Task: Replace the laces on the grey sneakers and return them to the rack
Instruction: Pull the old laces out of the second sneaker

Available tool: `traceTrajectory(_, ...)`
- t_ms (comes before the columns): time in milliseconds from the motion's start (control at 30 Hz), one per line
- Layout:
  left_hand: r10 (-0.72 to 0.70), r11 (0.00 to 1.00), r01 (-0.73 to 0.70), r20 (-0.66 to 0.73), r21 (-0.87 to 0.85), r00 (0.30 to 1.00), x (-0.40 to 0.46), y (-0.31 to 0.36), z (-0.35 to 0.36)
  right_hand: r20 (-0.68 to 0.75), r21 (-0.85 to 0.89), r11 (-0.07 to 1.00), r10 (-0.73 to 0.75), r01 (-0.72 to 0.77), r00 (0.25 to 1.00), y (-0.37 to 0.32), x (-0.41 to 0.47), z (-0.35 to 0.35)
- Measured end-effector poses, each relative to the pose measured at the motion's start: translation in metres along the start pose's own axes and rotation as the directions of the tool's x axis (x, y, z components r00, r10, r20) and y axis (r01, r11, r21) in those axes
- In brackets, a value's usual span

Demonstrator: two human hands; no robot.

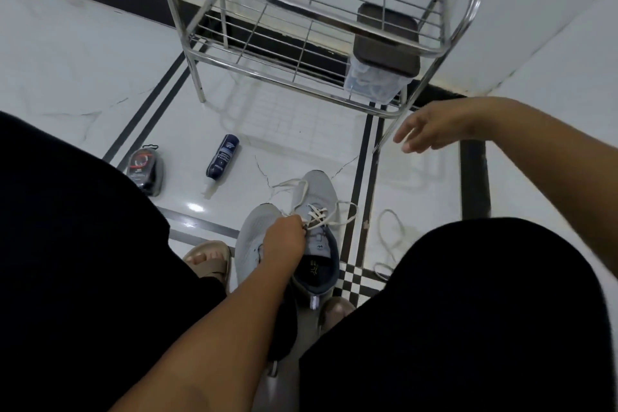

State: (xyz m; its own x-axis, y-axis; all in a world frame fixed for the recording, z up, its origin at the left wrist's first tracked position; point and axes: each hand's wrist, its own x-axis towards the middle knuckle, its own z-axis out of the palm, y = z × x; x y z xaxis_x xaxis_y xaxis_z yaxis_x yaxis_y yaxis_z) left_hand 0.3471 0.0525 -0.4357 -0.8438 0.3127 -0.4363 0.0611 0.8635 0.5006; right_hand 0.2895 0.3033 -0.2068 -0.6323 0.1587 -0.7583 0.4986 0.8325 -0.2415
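Observation:
Two grey sneakers stand side by side on the floor between my knees. The right sneaker [314, 207] carries a white lace [316, 212] crossed through its upper eyelets, with loose ends trailing over the toe. My left hand [284, 237] pinches that lace at the eyelets and covers part of the left sneaker [249, 234]. My right hand [431, 125] hovers in the air near the steel rack [301, 53], fingers relaxed and holding nothing. Another loose white lace [391, 237] lies on the tiles by my right knee.
A clear box with a brown lid [384, 53] sits on the rack's lower shelf. A dark blue cleaner bottle [221, 157] and a shoe polish sponge pack [147, 170] lie on the white floor at left. My sandalled foot [209, 259] is beside the sneakers.

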Motion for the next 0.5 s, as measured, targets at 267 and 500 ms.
traceTrajectory(267,-0.060,0.998,0.061,0.024,-0.025,0.998,-0.024,-0.019,-0.004,-0.248,0.170,0.985,0.049,-0.006,0.968,-0.047,0.036,0.191)
traceTrajectory(500,-0.108,0.994,0.108,0.046,0.007,0.993,-0.045,-0.036,-0.005,-0.375,0.366,0.924,0.254,-0.109,0.891,-0.047,0.020,0.299)
